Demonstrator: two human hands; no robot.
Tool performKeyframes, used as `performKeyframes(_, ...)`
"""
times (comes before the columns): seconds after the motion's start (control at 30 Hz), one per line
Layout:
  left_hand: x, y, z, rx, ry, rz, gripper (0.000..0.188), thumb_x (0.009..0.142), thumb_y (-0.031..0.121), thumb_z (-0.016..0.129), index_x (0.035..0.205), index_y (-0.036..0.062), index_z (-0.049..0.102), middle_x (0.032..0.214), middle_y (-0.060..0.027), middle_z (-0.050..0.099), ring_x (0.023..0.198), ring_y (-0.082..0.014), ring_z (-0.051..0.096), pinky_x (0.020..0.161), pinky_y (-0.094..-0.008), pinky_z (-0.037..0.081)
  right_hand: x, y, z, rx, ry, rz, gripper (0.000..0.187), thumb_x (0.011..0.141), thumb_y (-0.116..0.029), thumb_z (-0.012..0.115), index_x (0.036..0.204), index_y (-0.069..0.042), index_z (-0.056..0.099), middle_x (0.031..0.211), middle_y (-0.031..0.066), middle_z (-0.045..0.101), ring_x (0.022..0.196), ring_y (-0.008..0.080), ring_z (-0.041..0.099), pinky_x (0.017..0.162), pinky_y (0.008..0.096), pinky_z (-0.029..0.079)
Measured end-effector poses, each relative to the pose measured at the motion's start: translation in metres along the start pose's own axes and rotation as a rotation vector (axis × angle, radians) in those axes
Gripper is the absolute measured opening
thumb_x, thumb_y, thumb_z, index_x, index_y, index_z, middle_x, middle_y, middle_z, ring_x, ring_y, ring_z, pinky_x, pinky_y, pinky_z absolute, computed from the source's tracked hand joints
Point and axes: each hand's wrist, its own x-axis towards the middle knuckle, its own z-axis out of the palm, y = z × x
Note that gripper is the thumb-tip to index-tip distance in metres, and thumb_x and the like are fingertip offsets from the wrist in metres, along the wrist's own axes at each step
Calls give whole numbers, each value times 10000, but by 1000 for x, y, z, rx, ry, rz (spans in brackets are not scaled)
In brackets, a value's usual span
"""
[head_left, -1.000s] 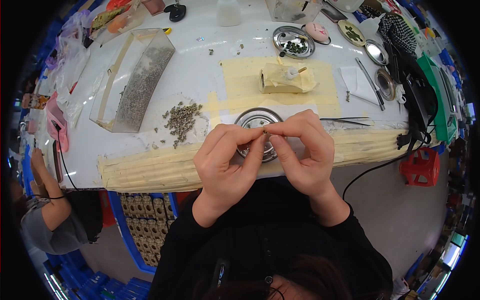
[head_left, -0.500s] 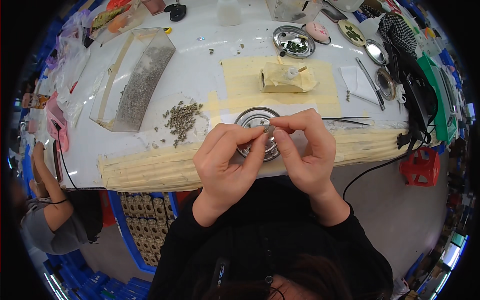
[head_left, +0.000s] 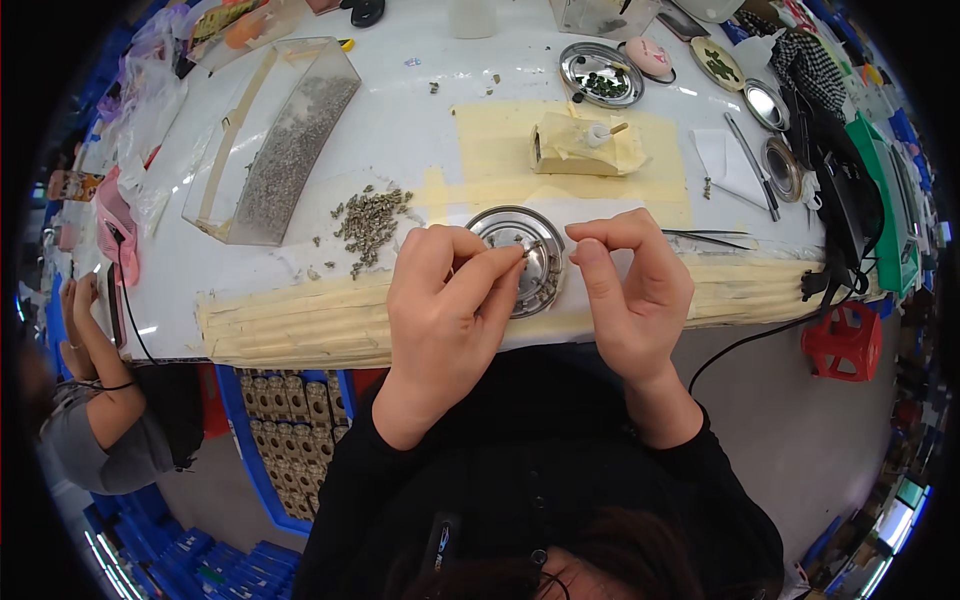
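Head view: left hand (head_left: 447, 318) over round metal dish (head_left: 512, 222), thumb and forefinger pinched together; cannot tell whether anything sits between. Right hand (head_left: 643, 300) just beside dish, thumb and forefinger narrowly parted. Small parts (head_left: 519, 240) lie in dish; 1 pile of metal bits (head_left: 370, 228) left, tweezers (head_left: 706, 237) right.

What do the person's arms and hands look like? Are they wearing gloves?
No gloves! The left hand and right hand are both bare, each with ordinary fingers and a thumb. Long, plain black sleeves cover the arms, the left sleeve and right sleeve ending near the wrists. I see no watch there.
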Motion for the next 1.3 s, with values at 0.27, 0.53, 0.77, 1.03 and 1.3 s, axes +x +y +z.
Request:
performKeyframes(0.27, 1, -6, -9, -13, -7, -64, 184, 790, -44, 765, 968, 0, 751, 816, -64, 568, 773, -178, 549, 674, -280, 435, 0, 0, -2, 47, -16, 11, 85, 877, 7, 689, 958, 5, 716, 817, 56, 643, 733, 146, 552, 688, 272, 440)
performKeyframes(0.53, 4, -6, -15, 16, -31, -66, 150, 782, -31, 769, 924, 6, 739, 809, -62, 576, 774, -191, 549, 678, -300, 431, -1, 1, -5, 74, -11, 19, 88, 894, 2, 682, 977, 19, 705, 834, 66, 633, 743, 135, 562, 696, 261, 447)
performKeyframes(0.77, 11, 3, 0, 60, -100, -39, 117, 766, 14, 781, 860, 51, 721, 775, -39, 561, 766, -224, 508, 666, -348, 405, -2, 1, -4, 93, 2, 43, 88, 890, 5, 685, 975, 16, 707, 832, 61, 631, 742, 135, 560, 693, 261, 446)
performKeyframes(1.03, 17, 4, 0, 107, -156, -6, 125, 758, 30, 782, 851, 44, 700, 777, -47, 550, 767, -243, 514, 676, -369, 410, -1, 1, -5, 75, 3, 15, 85, 883, 5, 689, 965, 13, 710, 827, 64, 635, 734, 140, 558, 687, 264, 446)
performKeyframes(1.3, 18, -2, -8, -5, -60, -99, 108, 770, -10, 757, 862, 13, 706, 809, -67, 603, 772, -206, 568, 694, -326, 440, 2, 0, -4, -51, -22, -60, 97, 837, 17, 713, 929, -11, 719, 791, 47, 643, 712, 168, 556, 685, 294, 427)
